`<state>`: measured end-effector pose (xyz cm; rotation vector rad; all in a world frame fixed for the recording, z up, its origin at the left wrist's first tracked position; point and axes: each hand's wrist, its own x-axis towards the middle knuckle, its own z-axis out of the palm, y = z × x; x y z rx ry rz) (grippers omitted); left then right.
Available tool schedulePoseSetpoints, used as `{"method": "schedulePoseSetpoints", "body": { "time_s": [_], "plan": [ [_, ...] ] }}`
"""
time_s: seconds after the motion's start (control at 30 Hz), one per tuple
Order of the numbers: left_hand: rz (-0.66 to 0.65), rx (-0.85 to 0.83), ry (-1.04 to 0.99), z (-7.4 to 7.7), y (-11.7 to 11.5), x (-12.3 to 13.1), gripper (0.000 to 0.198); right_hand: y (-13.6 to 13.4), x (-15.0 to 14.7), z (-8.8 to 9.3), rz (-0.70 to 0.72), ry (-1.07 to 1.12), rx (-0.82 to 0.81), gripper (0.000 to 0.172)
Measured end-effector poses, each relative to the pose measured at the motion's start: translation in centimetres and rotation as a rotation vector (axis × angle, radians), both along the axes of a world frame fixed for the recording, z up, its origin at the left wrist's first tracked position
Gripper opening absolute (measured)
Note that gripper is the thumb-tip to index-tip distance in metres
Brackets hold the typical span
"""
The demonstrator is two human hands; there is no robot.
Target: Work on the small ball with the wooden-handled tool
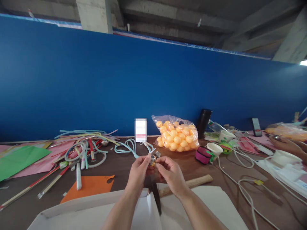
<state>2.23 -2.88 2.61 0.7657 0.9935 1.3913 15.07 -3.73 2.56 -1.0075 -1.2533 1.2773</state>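
My left hand (pixel 139 172) and my right hand (pixel 170 174) meet above the middle of the table, fingertips pinched on a small shiny silver piece (pixel 153 158). Its exact kind is too small to make out. A bit of orange-yellow shows at its lower side, and something clear sticks up by it. Beneath my hands lies a hammer with a dark head (pixel 156 199) and a wooden handle (pixel 200 181), partly hidden by my right hand. White paper (pixel 203 204) is under my forearms. Looped pale-blue cord (pixel 127 147) lies just behind my left hand.
Behind my hands sits a clear bag of orange balls (pixel 177 137). To its right are a black bottle (pixel 204 123), a magenta pouch (pixel 202 155), paper cups (pixel 214 149) and white cables (pixel 240 182). Tubes and sticks (pixel 83 153), coloured paper (pixel 24 159) lie left. Another person's arm (pixel 287 145) shows right.
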Motion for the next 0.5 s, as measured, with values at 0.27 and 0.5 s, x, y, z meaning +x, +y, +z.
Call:
{"method": "schedulePoseSetpoints", "body": {
  "time_s": [0.27,0.5],
  "plan": [
    [-0.021,0.003,-0.039,0.01,-0.02,-0.18,0.039,-0.29,0.18,0.09,0.049,-0.025,0.043,0.023],
    [-0.027,0.009,-0.036,0.01,0.02,-0.18,0.039,-0.37,0.4,0.44,0.107,0.031,0.009,0.024]
  ]
}}
